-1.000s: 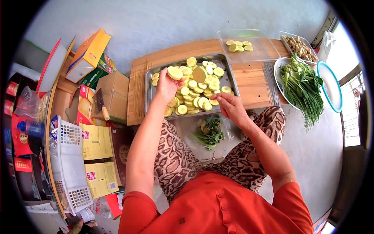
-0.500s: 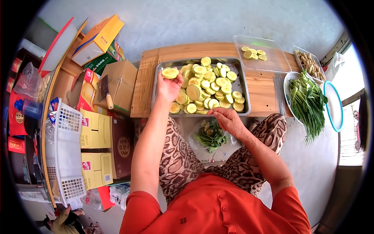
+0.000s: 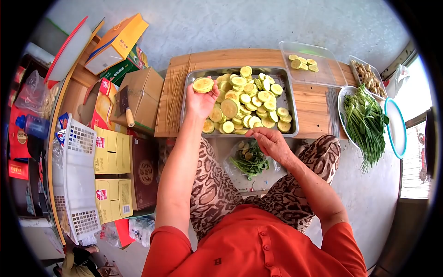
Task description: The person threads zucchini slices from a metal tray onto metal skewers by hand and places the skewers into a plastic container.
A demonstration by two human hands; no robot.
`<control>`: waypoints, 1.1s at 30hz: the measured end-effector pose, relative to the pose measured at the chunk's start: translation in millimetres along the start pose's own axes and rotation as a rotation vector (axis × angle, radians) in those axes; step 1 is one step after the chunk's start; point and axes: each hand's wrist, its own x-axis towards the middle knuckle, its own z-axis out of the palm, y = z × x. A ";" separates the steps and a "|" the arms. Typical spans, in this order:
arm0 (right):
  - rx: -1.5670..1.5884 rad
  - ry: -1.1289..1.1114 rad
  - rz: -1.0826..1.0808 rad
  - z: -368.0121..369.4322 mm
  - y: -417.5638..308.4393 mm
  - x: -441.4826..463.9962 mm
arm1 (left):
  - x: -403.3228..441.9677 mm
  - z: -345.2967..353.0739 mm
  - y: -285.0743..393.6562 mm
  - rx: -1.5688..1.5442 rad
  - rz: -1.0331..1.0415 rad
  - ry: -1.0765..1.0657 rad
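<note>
Left hand (image 3: 201,102), left of centre, was clamped on a round yellow-green slice (image 3: 203,85), possibly a short stack, cut face up; the fingers cupped it from beneath, apparently to steady it. Right hand (image 3: 271,140), just below centre, had its thumb and fingertips together by the tray's near edge; could not tell whether anything thin lay between them.

The tray (image 3: 286,99), upper centre, carried a heap of slices (image 3: 251,104); its raised rim probably kept them from rolling off. Thin sticks (image 3: 174,99) lay left of it, seemingly placed within easy reach. A clear container (image 3: 328,76), upper right, held a few more slices.

Surface: a wood-grained table (image 3: 307,106) near a pale wall (image 3: 217,27). Right of frame: leafy greens (image 3: 364,124) heaped over a white dish. Left of frame: stacked cartons (image 3: 112,150), a knife (image 3: 130,117) against a cardboard box (image 3: 146,94). Grey floor (image 3: 364,189), bright light at far right.
</note>
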 end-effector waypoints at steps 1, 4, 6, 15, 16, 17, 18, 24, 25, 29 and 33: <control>-0.002 0.003 0.000 0.6 -0.1 0.0 | -0.3 0.5 0.1 0.000 0.001 0.000; 0.016 -0.001 0.006 1.1 0.8 0.4 | 0.3 0.2 -0.4 0.025 0.002 0.012; 0.035 -0.007 0.014 2.1 2.0 -0.2 | 1.2 -0.7 -1.4 -0.005 0.020 -0.006; 0.051 -0.004 0.024 4.5 -1.3 0.6 | 1.8 -3.9 -0.2 -0.032 0.024 -0.034; 0.049 -0.004 0.024 4.7 -1.2 0.8 | 2.0 -4.5 0.0 -0.033 0.026 -0.034; 0.046 -0.003 0.023 4.8 -1.0 1.1 | 2.4 -5.0 0.0 -0.044 0.030 -0.034; 0.045 -0.004 0.022 4.8 -0.3 1.4 | 2.9 -5.2 0.0 -0.054 0.034 -0.035; 0.035 -0.003 0.013 6.2 -1.7 0.7 | 2.0 -4.7 -0.3 -0.062 0.036 -0.006; 0.037 -0.002 0.015 6.5 -3.4 0.2 | 1.8 -4.8 -0.3 -0.062 0.038 -0.007; 0.099 -0.022 0.041 5.4 -1.8 0.9 | 2.0 -4.1 -0.6 -0.050 0.037 -0.002; 0.120 -0.052 0.070 5.4 -0.4 1.8 | 1.7 -2.7 -0.4 -0.022 0.038 -0.023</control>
